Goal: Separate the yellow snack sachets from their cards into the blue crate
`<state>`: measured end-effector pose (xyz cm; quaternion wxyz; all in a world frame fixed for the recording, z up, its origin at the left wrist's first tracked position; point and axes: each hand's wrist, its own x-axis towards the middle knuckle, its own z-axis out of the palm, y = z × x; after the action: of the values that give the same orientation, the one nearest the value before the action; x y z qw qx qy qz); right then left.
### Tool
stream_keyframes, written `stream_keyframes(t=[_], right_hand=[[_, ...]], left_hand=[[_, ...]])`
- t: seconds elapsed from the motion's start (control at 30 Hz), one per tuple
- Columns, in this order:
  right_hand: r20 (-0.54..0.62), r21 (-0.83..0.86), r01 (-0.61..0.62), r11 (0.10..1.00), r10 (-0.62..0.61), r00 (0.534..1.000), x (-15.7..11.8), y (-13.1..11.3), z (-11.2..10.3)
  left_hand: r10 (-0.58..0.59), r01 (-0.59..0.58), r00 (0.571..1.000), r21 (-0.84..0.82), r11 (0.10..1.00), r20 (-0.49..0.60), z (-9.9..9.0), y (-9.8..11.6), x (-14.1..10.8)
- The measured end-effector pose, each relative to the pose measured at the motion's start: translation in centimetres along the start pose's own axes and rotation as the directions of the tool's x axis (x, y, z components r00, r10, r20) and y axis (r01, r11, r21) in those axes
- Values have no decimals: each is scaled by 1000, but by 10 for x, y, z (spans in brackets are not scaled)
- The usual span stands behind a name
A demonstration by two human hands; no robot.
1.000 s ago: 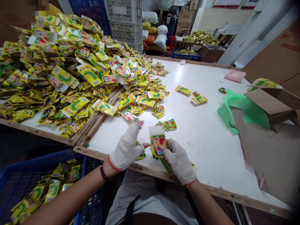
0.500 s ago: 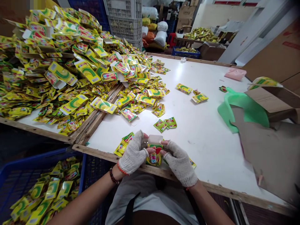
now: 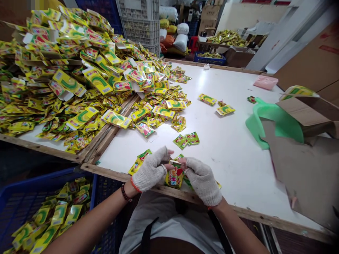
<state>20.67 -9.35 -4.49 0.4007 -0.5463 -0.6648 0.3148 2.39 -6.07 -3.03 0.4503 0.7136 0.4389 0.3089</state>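
Near the front edge of the white table, a small yellow and red candy box (image 3: pixel 174 178) stands upright between my gloved hands. My left hand (image 3: pixel 151 168) grips its upper left side, thumb against the front and forefinger lifted by the top. Fingers of my right hand (image 3: pixel 201 179) pinch the flap at the top right. The flap is seen nearly edge-on. Yellow and green sachets (image 3: pixel 137 165) lie beside my left hand, partly covered by it. More sachets peek out around my right hand. Just beyond the box lie two green sachets (image 3: pixel 186 140).
A large heap of yellow boxes and sachets (image 3: pixel 100 81) spreads across the left side. Below left, a blue crate (image 3: pixel 90 190) holds boxes. To the right are a green scoop-like plastic piece (image 3: pixel 280 128) and torn cardboard (image 3: pixel 304 173). A wooden rim (image 3: pixel 106 170) edges the table.
The pale top flap of the box, raised and facing me before, is now tipped over nearly flat. My fingers have closed in over the box's top.
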Motion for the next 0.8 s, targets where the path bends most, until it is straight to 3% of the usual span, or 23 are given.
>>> stream_keyframes(t=[0.1,0.37,0.43,0.5,0.63,0.7,0.8], right_hand=[[37,-18,57,998,-57,998,-2,-6,-4],[127,-11,-88,996,88,988,9,-17,-13],[169,5,-14,1000,13,986,6,-13,-14],[218,18,117,993,-118,969,-2,-6,-16],[268,-32,332,943,-312,912,-16,5,-19],[242,-58,299,952,-277,930,-15,8,-17],[29,-3,11,1000,-11,1000,-4,-2,-4]], left_hand=[[43,-48,996,63,997,81,-4,8,2],[58,-75,980,83,994,191,-18,16,11],[126,-147,967,84,986,220,-19,11,7],[250,-290,937,145,946,244,-19,7,0],[418,-517,847,331,789,328,-21,7,-13],[417,-535,836,361,764,356,-28,9,-12],[382,-438,898,518,735,218,-53,11,6]])
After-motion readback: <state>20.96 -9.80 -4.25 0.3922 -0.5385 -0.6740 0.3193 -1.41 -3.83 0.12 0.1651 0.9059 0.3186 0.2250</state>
